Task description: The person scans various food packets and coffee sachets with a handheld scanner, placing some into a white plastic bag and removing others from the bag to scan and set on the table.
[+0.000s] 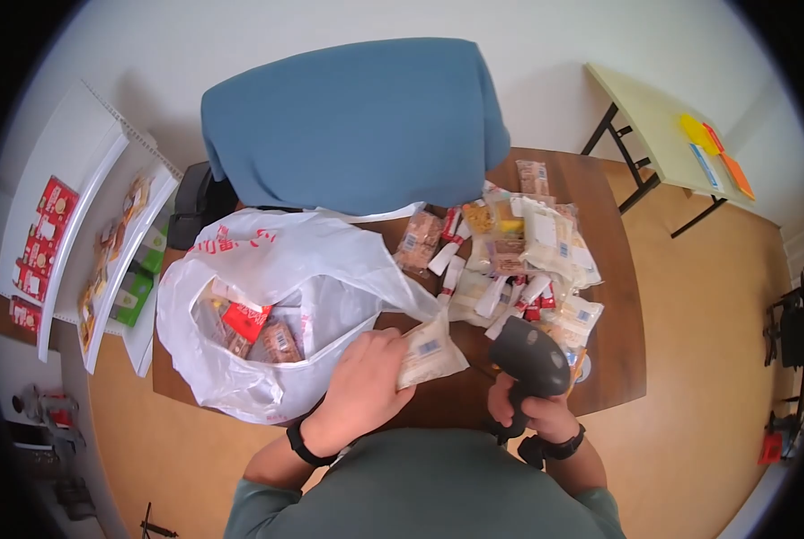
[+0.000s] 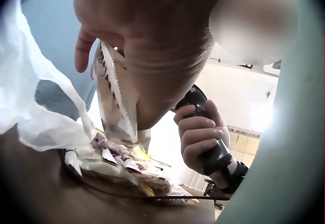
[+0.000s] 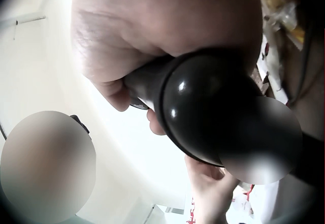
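Note:
My left hand [image 1: 366,386] grips a clear snack packet [image 1: 433,350] by its side, with the printed barcode facing up in the head view. The packet's crimped edge shows beneath the palm in the left wrist view. My right hand [image 1: 534,411] is wrapped round the handle of a black barcode scanner [image 1: 529,357], its head tilted toward the packet. In the left wrist view the fingers [image 2: 198,135] curl fully about that handle. Just left of my left hand, a white plastic bag [image 1: 348,260] lies with its mouth gaping, and a red packet [image 1: 245,319] and several brownish ones show inside.
A pile of snack packets [image 1: 546,238] covers the right part of the brown table [image 1: 622,341]. Behind it stands a blue cloth-covered object [image 1: 357,126]. White shelves [image 1: 87,171] with boxed goods are at the left, a side table [image 1: 649,117] at the right. A black cable [image 2: 152,197] crosses the table.

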A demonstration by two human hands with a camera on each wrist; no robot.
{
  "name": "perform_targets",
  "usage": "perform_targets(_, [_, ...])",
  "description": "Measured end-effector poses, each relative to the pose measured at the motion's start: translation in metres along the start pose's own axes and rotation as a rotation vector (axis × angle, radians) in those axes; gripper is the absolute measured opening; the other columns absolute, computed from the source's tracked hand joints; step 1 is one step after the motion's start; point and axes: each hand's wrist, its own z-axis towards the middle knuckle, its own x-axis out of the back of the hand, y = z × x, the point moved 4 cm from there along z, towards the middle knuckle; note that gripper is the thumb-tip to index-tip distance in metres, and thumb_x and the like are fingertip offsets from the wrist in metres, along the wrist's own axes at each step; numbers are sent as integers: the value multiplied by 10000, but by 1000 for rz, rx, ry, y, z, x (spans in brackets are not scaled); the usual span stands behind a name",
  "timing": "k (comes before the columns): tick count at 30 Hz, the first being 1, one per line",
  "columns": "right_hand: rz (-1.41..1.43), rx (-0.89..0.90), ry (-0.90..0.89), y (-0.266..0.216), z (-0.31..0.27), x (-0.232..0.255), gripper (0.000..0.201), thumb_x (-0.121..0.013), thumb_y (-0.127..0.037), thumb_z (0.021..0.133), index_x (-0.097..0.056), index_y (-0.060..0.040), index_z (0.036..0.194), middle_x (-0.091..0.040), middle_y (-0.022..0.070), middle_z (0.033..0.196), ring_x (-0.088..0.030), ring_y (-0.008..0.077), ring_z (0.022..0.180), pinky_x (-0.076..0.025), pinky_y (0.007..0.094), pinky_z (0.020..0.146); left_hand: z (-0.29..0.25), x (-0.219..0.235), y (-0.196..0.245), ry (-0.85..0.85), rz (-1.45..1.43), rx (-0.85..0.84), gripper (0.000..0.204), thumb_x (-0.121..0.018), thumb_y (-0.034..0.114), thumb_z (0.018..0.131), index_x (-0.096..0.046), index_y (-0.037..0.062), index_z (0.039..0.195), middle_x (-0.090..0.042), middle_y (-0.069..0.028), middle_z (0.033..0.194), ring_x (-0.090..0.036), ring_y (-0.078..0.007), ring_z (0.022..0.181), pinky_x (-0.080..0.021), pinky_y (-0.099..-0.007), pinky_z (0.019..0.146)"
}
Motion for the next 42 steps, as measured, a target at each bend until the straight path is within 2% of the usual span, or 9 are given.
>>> perform_targets(8, [109,8,-23,2,10,0,475,-738,-320,877,-520,-60,1208,-566,81,750,-562,194,648,-431,332,601,-75,30,-87,330,205,431,630,-798,79,680,-471,9,1215,-553,-219,1165,-553,-423,1071,-480,-462,911])
perform_targets(14, [97,31,-66,6,7,-3,484,-738,-330,875,-511,-70,1215,-562,84,752,-559,198,637,-435,341,601,-58,62,-85,598,620,312,510,-717,-4,741,-526,-3,1214,-580,-223,1253,-577,-396,1095,-477,-500,932])
perform_targets(18, [66,37,52,3,-4,-4,483,-751,-341,850,-516,-48,1154,-551,70,705,-545,192,580,-409,341,570,-38,9,-51,259,-38,-112,263,-657,-44,759,-630,21,1013,-673,-144,1078,-652,-345,992,-540,-425,841])
perform_targets(24, [101,112,17,0,-22,3,459,-719,-299,896,-498,-39,1203,-565,99,753,-563,203,629,-444,347,604,30,-23,7,79,-251,-368,205,-642,-24,783,-616,28,980,-655,-125,1115,-648,-347,999,-547,-407,833])
perform_targets(29, [105,164,15,5,-33,10,481,-718,-296,892,-489,-33,1224,-569,100,758,-566,203,641,-451,350,622,105,-67,-39,185,-173,-190,302,-666,78,839,-563,14,1115,-595,-187,1235,-577,-389,1155,-494,-445,957])
perform_targets(31, [113,170,21,4,-36,8,505,-714,-294,892,-478,-22,1245,-571,99,759,-567,201,654,-450,354,635,127,-79,-68,231,242,112,526,-714,228,848,-482,-6,1258,-547,-228,1307,-526,-414,1227,-447,-488,1019])
perform_targets(32, [106,179,22,3,-36,7,505,-714,-294,892,-478,-22,1245,-571,99,759,-567,201,654,-450,354,635,133,-73,-65,237,239,103,526,-714,228,848,-482,-6,1258,-547,-228,1307,-526,-414,1227,-447,-488,1019])
perform_targets(34, [101,147,106,2,-36,6,451,-728,-307,855,-510,-45,1150,-558,104,687,-557,214,593,-427,357,596,138,-73,-73,-120,252,447,732,-741,350,826,-396,-25,1352,-527,-247,1342,-507,-428,1248,-425,-514,1042])
perform_targets(42, [131,101,13,4,-26,7,459,-716,-284,899,-499,-36,1219,-567,87,795,-570,188,690,-444,339,634,137,-78,-91,-33,82,439,791,-744,220,790,-328,27,1435,-546,-233,1281,-551,-431,1192,-485,-517,964])
